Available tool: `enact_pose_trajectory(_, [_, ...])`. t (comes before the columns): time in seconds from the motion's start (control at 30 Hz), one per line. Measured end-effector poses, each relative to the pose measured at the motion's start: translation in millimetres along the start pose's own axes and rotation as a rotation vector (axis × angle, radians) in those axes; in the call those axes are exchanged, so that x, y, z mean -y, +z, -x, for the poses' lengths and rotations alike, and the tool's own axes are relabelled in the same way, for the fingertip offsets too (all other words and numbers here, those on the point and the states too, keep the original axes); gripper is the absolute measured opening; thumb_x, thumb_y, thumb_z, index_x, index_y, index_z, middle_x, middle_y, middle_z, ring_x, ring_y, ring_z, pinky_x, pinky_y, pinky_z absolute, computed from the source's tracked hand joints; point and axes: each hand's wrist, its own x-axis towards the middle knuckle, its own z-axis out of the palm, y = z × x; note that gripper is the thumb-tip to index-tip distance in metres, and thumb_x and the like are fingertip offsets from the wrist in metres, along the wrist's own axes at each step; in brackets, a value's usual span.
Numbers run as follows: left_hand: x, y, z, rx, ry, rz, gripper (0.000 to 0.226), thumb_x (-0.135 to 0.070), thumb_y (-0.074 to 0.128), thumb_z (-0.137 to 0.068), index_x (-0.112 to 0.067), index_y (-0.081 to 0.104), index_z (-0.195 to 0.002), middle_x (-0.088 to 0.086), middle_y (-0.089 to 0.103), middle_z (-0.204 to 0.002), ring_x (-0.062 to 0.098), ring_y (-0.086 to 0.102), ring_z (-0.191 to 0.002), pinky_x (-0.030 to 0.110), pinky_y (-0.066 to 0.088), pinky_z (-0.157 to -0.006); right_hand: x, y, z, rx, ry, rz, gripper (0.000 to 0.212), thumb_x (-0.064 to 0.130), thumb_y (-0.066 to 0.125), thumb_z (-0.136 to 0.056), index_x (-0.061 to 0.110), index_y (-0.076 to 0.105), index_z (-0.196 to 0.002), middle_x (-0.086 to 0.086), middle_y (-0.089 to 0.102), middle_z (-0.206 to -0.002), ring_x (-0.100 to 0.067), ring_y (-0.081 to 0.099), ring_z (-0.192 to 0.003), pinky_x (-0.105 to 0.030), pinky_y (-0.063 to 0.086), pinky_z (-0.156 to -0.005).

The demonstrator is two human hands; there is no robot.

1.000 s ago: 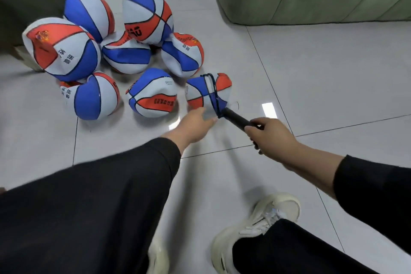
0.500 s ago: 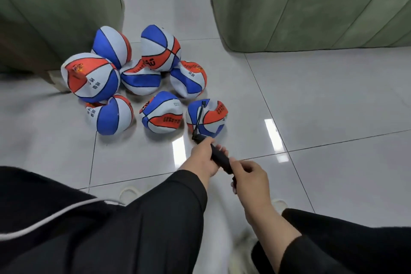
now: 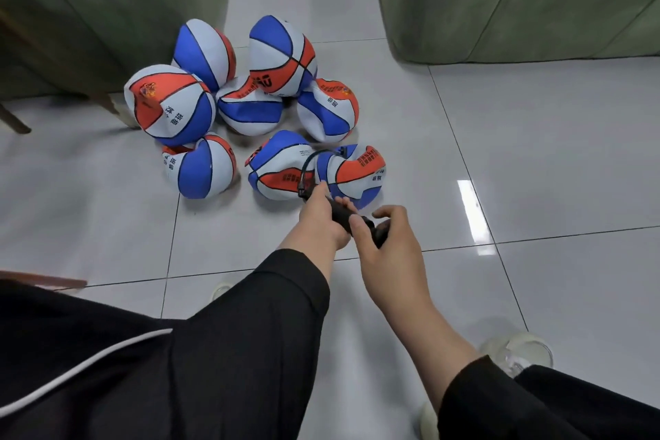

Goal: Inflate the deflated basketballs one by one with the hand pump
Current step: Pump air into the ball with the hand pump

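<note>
Both hands were clamped on the black hand pump (image 3: 351, 217), and I could see them meet low in the middle of the view. My left hand (image 3: 321, 216) was wrapped around the barrel near its front end, fingers curled over the far side. My right hand (image 3: 384, 243) gripped the handle end just behind it, thumb lying across the top, index finger lifted a little.

Working from the left: a green sofa (image 3: 107, 11) filled the upper left corner, with a dark wooden leg (image 3: 14, 121) beside it on the pale tiled floor (image 3: 535, 189). Next came the cluster of red, white and blue basketballs, most of them dented and saggy. The big one at the far left (image 3: 168, 105) looked fullest. Below it lay a smaller one (image 3: 200, 166), and several more were heaped behind, touching each other.

The pump's thin black hose (image 3: 307, 168) curved up from the barrel tip to the nearest ball (image 3: 351, 171), which sat touching its neighbour (image 3: 280, 168) just in front of my left hand. I could not make out the needle's entry point.

At the upper right stood a second green sofa (image 3: 518, 0). A pale shoe (image 3: 518, 354) showed at the lower right.
</note>
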Motion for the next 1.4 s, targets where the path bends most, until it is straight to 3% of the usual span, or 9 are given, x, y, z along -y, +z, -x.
enact_pose_trajectory(0.1, [-4, -2, -2, -0.004, 0.018, -0.016, 0.047, -0.055, 0.07, -0.093, -0.012, 0.057, -0.079, -0.001, 0.051, -0.053, 0.013, 0.049, -0.045, 0.022, 0.051, -0.046, 2, 4, -7, 0.051, -0.005, 0.074, 0.026, 0.058, 0.05, -0.098, 0.034, 0.046, -0.106, 0.016, 0.06, -0.085, -0.005, 0.061, -0.081, -0.027, 0.05, -0.067])
enact_pose_trajectory(0.2, [0, 0, 4, -0.003, 0.064, -0.051, 0.04, -0.045, 0.071, -0.095, -0.012, 0.059, -0.078, -0.001, 0.052, -0.053, 0.013, 0.05, -0.044, 0.022, 0.05, -0.045, -2, -1, -9, 0.069, -0.018, 0.159, 0.03, 0.059, 0.046, -0.099, 0.031, 0.046, -0.11, 0.015, 0.059, -0.084, -0.007, 0.061, -0.082, -0.03, 0.052, -0.07])
enact_pose_trajectory(0.3, [9, 3, 10, 0.01, 0.113, -0.081, 0.024, -0.032, 0.072, -0.096, -0.009, 0.064, -0.094, 0.001, 0.055, -0.057, 0.014, 0.053, -0.042, 0.025, 0.051, -0.047, -1, -10, -10, 0.101, -0.035, 0.23, 0.037, 0.06, 0.046, -0.099, 0.029, 0.045, -0.119, 0.011, 0.061, -0.088, -0.015, 0.063, -0.086, -0.034, 0.054, -0.073])
enact_pose_trajectory(0.4, [17, 4, 16, 0.008, 0.142, -0.086, 0.027, -0.03, 0.073, -0.095, -0.008, 0.065, -0.108, 0.002, 0.057, -0.061, 0.016, 0.055, -0.043, 0.025, 0.054, -0.048, 0, -17, -12, 0.119, -0.042, 0.233, 0.037, 0.059, 0.049, -0.099, 0.028, 0.048, -0.12, 0.01, 0.064, -0.088, -0.015, 0.064, -0.084, -0.03, 0.05, -0.069])
enact_pose_trajectory(0.6, [8, 4, 22, -0.067, 0.202, -0.086, 0.036, -0.041, 0.075, -0.094, -0.006, 0.067, -0.095, 0.001, 0.056, -0.056, 0.017, 0.053, -0.045, 0.026, 0.053, -0.05, 2, -13, -8, 0.142, -0.104, 0.208, 0.036, 0.052, 0.056, -0.099, 0.029, 0.056, -0.126, 0.015, 0.062, -0.088, -0.005, 0.061, -0.08, -0.016, 0.044, -0.065])
enact_pose_trajectory(0.77, [-13, -2, 14, -0.09, 0.174, -0.046, 0.026, -0.035, 0.073, -0.096, -0.01, 0.066, -0.097, 0.0, 0.06, -0.059, 0.014, 0.057, -0.044, 0.025, 0.053, -0.05, 0, -22, -3, 0.025, -0.191, 0.149, 0.035, 0.047, 0.06, -0.096, 0.027, 0.062, -0.125, 0.018, 0.053, -0.065, -0.003, 0.055, -0.064, -0.015, 0.038, -0.058])
enact_pose_trajectory(1.03, [23, 12, 21, -0.075, 0.119, -0.069, 0.022, -0.018, 0.063, -0.097, -0.011, 0.054, -0.079, 0.0, 0.051, -0.056, 0.014, 0.049, -0.042, 0.02, 0.048, -0.044, -7, -5, -12, -0.011, -0.058, -0.021, 0.035, 0.054, 0.047, -0.099, 0.034, 0.046, -0.128, 0.009, 0.058, -0.118, -0.013, 0.061, -0.106, -0.033, 0.056, -0.086])
enact_pose_trajectory(1.13, [30, 13, 25, -0.086, 0.13, -0.059, 0.022, -0.016, 0.063, -0.098, -0.008, 0.057, -0.078, 0.001, 0.05, -0.054, 0.014, 0.049, -0.04, 0.02, 0.049, -0.041, -10, 2, -17, -0.025, -0.034, -0.046, 0.032, 0.056, 0.048, -0.1, 0.037, 0.047, -0.125, 0.011, 0.061, -0.117, -0.01, 0.063, -0.106, -0.038, 0.058, -0.088])
enact_pose_trajectory(1.4, [5, 12, 13, -0.047, 0.089, 0.053, 0.023, -0.028, 0.076, -0.092, -0.008, 0.065, -0.091, 0.002, 0.061, -0.061, 0.017, 0.059, -0.041, 0.026, 0.055, -0.048, -11, -1, -26, 0.057, -0.071, 0.111, 0.027, 0.053, 0.048, -0.1, 0.03, 0.059, -0.107, 0.013, 0.066, -0.099, -0.006, 0.062, -0.089, -0.026, 0.053, -0.077])
